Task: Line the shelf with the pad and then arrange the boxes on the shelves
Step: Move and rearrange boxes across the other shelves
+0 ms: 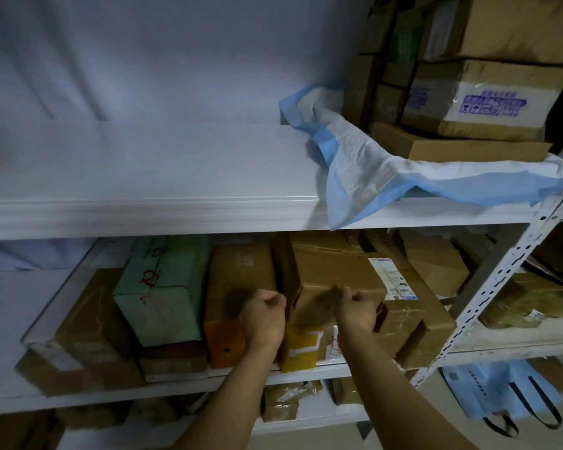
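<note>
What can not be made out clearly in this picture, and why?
Head view:
The left hand and right hand at the box: motion blur hides their grip.
The pad: right end cut off by the frame edge.
The label: print too small to read.

White metal shelf [143,164] lay open at ten o'clock; crumpled blue-and-white pad [364,170] and stacked brown cardboard boxes [468,102] blocked two o'clock.

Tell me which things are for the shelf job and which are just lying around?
For the job: blue pad, white shelf, green box, brown box gripped by left hand and right hand.
Lying about: blue bag with black handles, white cloth behind the shelf.
</note>
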Action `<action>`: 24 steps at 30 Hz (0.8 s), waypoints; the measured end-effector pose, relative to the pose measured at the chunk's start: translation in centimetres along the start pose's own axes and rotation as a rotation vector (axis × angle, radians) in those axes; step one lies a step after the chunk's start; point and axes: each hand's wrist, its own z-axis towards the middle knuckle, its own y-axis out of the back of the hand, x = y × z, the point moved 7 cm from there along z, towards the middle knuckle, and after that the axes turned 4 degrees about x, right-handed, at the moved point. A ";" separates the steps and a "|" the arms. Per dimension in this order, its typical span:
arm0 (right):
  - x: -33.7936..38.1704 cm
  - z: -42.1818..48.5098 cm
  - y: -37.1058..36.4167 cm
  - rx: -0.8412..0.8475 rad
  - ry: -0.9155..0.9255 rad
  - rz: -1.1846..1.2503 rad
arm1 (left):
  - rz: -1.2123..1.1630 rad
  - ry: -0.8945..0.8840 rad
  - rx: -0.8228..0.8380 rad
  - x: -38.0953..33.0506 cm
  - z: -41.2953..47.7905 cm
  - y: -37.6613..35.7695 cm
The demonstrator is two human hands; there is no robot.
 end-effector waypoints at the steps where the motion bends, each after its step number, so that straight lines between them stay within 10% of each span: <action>1: 0.2 -1.4 -1.1 0.035 0.008 -0.005 | 0.016 -0.018 -0.003 -0.1 -0.3 1.3; 24: 15.6 -43.3 -33.6 0.940 0.306 0.124 | -0.106 -0.304 -0.632 -2.8 -6.4 59.7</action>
